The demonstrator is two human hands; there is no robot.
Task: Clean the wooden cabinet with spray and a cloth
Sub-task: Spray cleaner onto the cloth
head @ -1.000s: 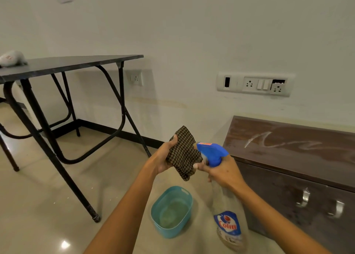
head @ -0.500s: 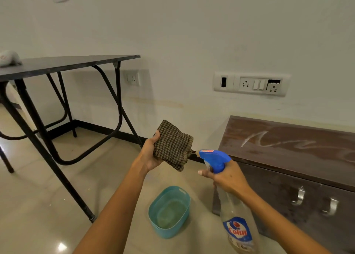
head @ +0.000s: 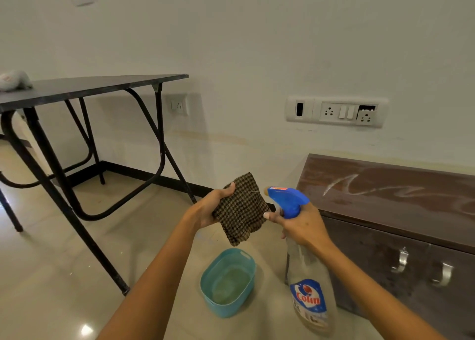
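Observation:
My left hand (head: 209, 207) grips a folded brown checked cloth (head: 243, 210) held up in mid-air. Just right of it, my right hand (head: 299, 224) grips the neck of a clear spray bottle (head: 309, 296) with a blue trigger head (head: 286, 201); a finger lies on the trigger and the nozzle points at the cloth, a few centimetres away. The dark wooden cabinet (head: 385, 198) stands low against the wall at the right, its dusty top marked with pale streaks and two metal handles (head: 421, 265) on its front.
A teal plastic tub (head: 205, 291) holding some liquid sits on the tiled floor below my hands. A black folding table (head: 90, 86) stands at the left with a grey bundle (head: 14, 79) on it. A socket panel (head: 336, 112) is on the wall.
The cloth and the bottle's nozzle, apart half a second ago, have come close together again. The view shifted slightly.

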